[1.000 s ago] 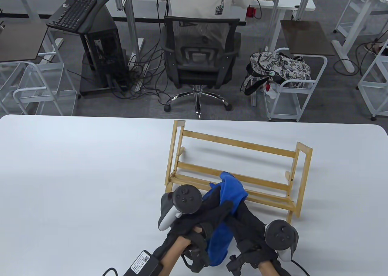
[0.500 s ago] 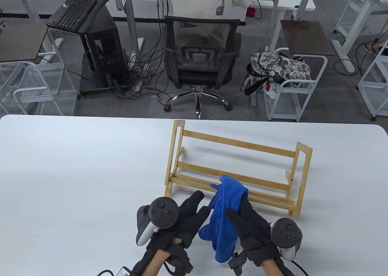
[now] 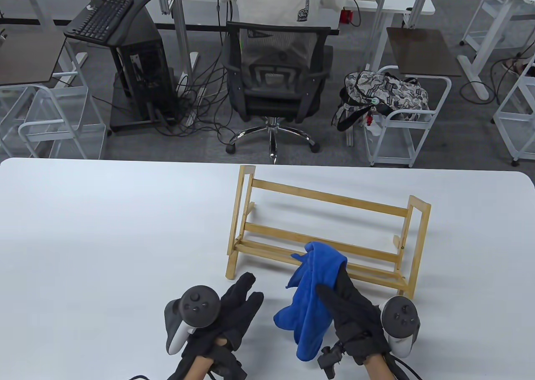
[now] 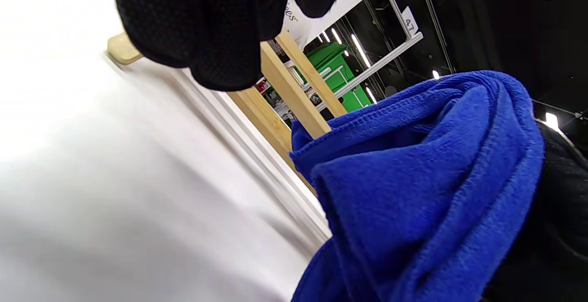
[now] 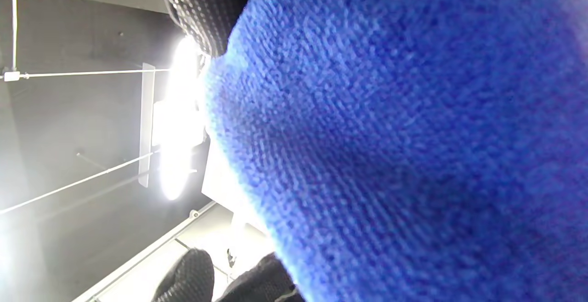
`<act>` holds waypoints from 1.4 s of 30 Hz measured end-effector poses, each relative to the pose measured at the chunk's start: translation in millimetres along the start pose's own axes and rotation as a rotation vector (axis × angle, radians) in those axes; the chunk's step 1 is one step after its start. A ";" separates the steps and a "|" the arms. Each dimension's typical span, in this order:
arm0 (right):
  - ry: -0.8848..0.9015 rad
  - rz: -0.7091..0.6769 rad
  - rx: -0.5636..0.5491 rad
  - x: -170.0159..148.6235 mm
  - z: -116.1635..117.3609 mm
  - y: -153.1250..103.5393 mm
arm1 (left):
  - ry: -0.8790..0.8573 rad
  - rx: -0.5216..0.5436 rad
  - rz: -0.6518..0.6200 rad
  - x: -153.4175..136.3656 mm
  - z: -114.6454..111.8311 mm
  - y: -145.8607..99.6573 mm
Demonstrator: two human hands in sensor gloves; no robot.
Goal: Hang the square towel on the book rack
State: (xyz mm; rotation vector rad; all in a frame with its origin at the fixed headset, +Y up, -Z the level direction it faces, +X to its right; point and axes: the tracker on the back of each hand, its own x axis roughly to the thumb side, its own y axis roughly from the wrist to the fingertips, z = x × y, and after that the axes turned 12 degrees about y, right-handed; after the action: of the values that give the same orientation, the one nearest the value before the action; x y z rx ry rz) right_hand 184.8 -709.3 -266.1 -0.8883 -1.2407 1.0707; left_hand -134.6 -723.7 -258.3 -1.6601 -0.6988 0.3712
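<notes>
A blue square towel (image 3: 311,296) hangs bunched from my right hand (image 3: 340,290), which grips it just in front of the wooden book rack (image 3: 330,234). The towel's top edge overlaps the rack's low front rails. My left hand (image 3: 242,294) is empty, fingers stretched out flat, left of the towel and apart from it. In the left wrist view the towel (image 4: 427,191) fills the right side, with the rack's bars (image 4: 285,90) behind it. In the right wrist view the towel (image 5: 404,145) covers most of the frame.
The rack stands on a white table (image 3: 104,229), right of centre. Beyond the far table edge are an office chair (image 3: 276,79) with a seated person, a white cart (image 3: 397,121) with a patterned bag, and a computer stand (image 3: 125,50).
My left hand let go of the towel and drew back down and to the left. My right hand kept hold of the towel, which now hangs from it alone.
</notes>
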 end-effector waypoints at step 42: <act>0.002 -0.044 -0.177 72.4 -31.0 154.4 | -0.002 0.059 0.006 -5.8 9.8 -5.6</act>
State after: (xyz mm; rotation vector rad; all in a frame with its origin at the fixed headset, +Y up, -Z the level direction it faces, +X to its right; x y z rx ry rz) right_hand 194.0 -595.2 -396.3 -0.9910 -1.3627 0.9354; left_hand -146.3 -719.3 -255.7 -1.6062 -0.6784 0.3949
